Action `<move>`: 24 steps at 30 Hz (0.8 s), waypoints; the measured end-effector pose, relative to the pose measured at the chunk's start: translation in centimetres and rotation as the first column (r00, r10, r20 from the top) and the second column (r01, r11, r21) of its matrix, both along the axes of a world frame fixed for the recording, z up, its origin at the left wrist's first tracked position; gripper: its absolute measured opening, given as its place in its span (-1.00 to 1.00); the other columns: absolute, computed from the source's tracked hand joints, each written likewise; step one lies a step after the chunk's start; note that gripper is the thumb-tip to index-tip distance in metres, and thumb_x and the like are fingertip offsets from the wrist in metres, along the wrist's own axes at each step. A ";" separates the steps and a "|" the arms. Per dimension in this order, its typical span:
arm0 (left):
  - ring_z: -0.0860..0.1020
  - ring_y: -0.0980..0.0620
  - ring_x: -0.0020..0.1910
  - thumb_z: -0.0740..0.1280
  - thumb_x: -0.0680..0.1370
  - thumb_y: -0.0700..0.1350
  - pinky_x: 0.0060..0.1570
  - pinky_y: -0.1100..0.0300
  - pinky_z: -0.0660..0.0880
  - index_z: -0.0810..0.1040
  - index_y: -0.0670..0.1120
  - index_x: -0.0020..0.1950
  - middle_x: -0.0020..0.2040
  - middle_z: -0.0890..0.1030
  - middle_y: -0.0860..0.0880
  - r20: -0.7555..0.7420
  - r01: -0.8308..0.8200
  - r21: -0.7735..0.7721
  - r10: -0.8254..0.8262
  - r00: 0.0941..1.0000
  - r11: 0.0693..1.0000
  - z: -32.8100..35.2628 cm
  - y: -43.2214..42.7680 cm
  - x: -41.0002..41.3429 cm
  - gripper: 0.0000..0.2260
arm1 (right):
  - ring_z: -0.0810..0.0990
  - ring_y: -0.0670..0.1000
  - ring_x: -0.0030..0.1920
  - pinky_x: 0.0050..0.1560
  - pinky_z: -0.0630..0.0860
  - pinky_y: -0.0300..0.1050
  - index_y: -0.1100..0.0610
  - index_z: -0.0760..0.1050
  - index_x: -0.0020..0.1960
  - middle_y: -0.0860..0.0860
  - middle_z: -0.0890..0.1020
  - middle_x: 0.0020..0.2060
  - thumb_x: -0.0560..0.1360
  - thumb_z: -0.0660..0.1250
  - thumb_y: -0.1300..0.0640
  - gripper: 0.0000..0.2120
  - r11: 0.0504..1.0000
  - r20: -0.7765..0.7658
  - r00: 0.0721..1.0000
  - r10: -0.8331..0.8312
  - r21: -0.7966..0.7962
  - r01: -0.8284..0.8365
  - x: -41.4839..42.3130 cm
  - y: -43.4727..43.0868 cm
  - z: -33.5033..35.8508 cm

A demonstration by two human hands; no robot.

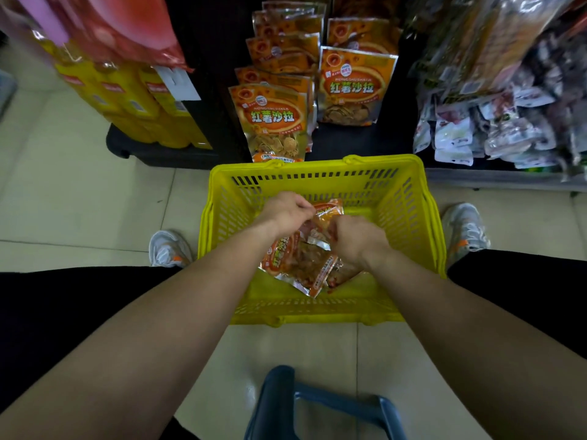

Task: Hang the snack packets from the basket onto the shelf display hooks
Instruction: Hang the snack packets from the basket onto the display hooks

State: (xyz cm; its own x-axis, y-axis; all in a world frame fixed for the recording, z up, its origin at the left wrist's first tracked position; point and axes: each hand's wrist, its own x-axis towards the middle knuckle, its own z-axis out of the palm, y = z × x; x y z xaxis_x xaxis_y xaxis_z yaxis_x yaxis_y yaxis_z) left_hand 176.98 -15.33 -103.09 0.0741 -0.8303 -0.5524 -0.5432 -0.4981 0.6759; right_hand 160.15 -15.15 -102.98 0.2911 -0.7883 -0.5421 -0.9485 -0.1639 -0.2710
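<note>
Reaching down with both arms into the yellow basket [409,198] standing on the tiled floor [79,211]. Gripping a bunch of orange snack packets [305,265] inside it. Pinching the top edge of the uppermost packet with the left hand [284,212], fingers [301,206] curled tight. Clenching the bunch's right side with the right hand [357,241]. Holding the long axis running away from the body, header end toward the shelf [359,141], lower end slanting back toward the knees. Cannot tell whether lifted clear of the basket's bottom. Beyond the basket, matching hanging packets [274,117] in two upright columns, labels facing out.
</note>
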 end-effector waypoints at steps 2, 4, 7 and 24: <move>0.68 0.15 -0.23 0.32 0.63 -0.01 -0.25 0.33 0.48 0.62 0.04 0.14 0.01 0.69 0.06 -0.048 -0.039 -0.006 0.038 0.998 0.999 0.8 0.0 -0.4 -0.86 | 0.59 0.20 0.12 -0.02 0.49 -0.02 -0.03 0.50 0.23 0.13 0.59 0.12 0.54 0.33 -0.03 -0.72 0.997 -0.040 0.999 -0.033 -0.078 0.030 -1.4 -0.4 0.8; 0.68 0.10 -0.17 0.28 0.64 0.02 -0.22 0.28 0.49 0.57 0.06 0.17 0.03 0.68 0.04 -0.058 -0.058 -0.014 0.057 0.997 0.998 0.7 0.2 -0.1 -0.85 | 0.58 0.22 0.15 0.00 0.50 0.02 -0.09 0.48 0.30 0.15 0.58 0.13 0.55 0.32 -0.02 -0.67 0.990 -0.037 0.998 -0.058 -0.128 0.053 -3.1 -1.1 1.7; 0.63 0.02 -0.04 0.26 0.64 0.04 -0.07 0.15 0.48 0.56 0.07 0.09 0.08 0.65 0.02 0.075 -0.001 -0.004 0.002 0.997 1.000 -1.0 0.8 1.0 -0.88 | 0.56 0.23 0.18 0.08 0.53 0.06 -0.11 0.51 0.28 0.13 0.61 0.15 0.58 0.28 -0.01 -0.72 0.988 0.025 0.998 -0.064 -0.136 0.067 -5.1 -2.4 2.2; 0.46 -0.25 0.34 0.45 0.50 -0.03 0.23 -0.08 0.45 0.18 0.00 0.56 0.43 0.43 -0.19 0.289 0.016 0.271 -0.097 0.952 0.962 -15.8 0.7 6.0 -0.30 | 0.59 0.30 0.10 0.11 0.49 0.18 0.05 0.57 0.19 0.15 0.61 0.13 0.57 0.24 0.14 -0.76 0.891 -0.088 0.985 -0.146 -0.444 0.093 -5.0 -7.4 -6.9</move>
State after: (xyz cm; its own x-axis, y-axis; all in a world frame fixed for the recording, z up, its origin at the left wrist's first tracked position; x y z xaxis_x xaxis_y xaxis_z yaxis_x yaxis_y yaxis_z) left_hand 182.94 -14.66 -118.86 0.2257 -0.6662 -0.7108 -0.7308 -0.5982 0.3287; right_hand 155.16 -22.58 -109.90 0.1360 -0.9779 -0.1589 -0.9887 -0.1236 -0.0850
